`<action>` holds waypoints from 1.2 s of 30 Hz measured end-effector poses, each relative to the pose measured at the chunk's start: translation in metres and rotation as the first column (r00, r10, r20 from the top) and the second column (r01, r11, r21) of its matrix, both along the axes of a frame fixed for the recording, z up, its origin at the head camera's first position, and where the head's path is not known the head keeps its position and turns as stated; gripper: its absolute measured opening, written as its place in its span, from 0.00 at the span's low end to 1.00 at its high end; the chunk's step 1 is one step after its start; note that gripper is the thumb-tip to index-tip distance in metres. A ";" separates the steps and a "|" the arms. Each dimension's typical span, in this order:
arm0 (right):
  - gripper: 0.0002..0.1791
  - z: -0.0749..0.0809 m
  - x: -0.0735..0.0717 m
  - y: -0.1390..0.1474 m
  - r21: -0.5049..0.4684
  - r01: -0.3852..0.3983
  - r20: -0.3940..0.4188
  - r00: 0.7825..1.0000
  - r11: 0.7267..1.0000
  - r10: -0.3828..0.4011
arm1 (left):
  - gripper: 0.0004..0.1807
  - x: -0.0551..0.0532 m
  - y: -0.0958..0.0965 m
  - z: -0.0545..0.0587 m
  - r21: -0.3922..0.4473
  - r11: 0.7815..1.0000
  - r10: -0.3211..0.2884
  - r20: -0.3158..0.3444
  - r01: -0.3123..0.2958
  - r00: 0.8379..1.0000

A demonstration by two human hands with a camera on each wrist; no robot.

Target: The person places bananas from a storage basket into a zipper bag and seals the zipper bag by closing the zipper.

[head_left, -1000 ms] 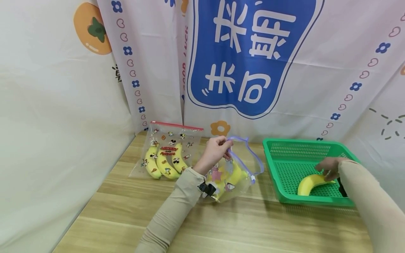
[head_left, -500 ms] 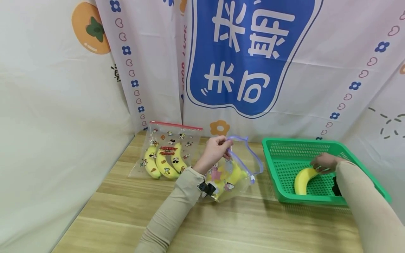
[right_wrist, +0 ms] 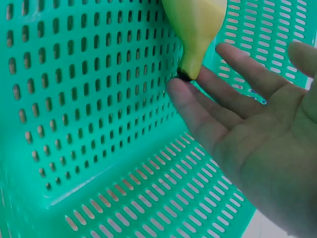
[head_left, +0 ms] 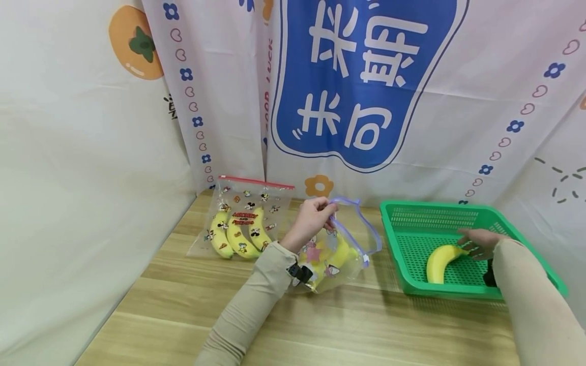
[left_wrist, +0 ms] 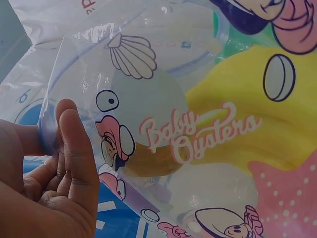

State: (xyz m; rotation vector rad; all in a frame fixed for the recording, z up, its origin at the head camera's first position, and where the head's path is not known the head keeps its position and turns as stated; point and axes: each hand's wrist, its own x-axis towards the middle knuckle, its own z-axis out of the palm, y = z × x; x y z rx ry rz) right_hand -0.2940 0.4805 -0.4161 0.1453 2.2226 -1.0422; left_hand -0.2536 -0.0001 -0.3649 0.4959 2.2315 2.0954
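Observation:
My left hand (head_left: 315, 218) pinches the rim of a clear zip bag (left_wrist: 148, 54) with a purple slider edge, its mouth spread apart. Inside this bag, printed with "Baby Oysters", lie yellow bananas (left_wrist: 228, 104), partly hidden by the print and my arm. My right hand (right_wrist: 247, 114) is in the green basket (head_left: 400, 269), with fingers loosely extended at the dark tip of a single banana (head_left: 441, 262). In the right wrist view, the fingertips lie by that tip (right_wrist: 185, 74) without curling round it, the thumb apart.
Left of my left hand lies another clear zip bag (head_left: 240, 193) with a red top strip and several bananas (head_left: 238, 236) in it. All stands on a wooden table (head_left: 348, 325) against a printed curtain (head_left: 229, 101).
The banana in the basket has turned and shifted slightly left. My right hand moved left with it, then back right a little, away from its body. The left hand keeps its hold.

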 end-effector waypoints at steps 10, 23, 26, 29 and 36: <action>0.49 -0.008 0.001 0.007 -0.089 0.079 -0.010 0.997 0.993 -0.080 | 0.10 -0.001 0.000 0.003 -0.001 1.000 -0.002 0.021 0.002 1.000; 0.40 -0.002 -0.001 -0.005 -0.136 0.118 -0.071 0.989 0.984 -0.128 | 0.10 -0.001 -0.002 0.000 0.006 1.000 -0.004 0.021 0.004 1.000; 0.39 0.001 -0.001 -0.008 -0.154 0.099 -0.072 0.991 0.983 -0.111 | 0.10 -0.001 -0.002 -0.001 0.003 1.000 -0.005 0.021 0.005 1.000; 0.39 0.003 -0.002 -0.011 -0.162 0.066 -0.082 0.993 0.985 -0.080 | 0.10 -0.001 -0.002 -0.001 -0.003 1.000 -0.005 0.028 0.005 1.000; 0.41 0.011 -0.003 -0.020 -0.190 0.022 -0.107 0.993 0.982 -0.043 | 0.10 0.001 -0.003 0.000 0.004 1.000 -0.006 0.028 0.006 1.000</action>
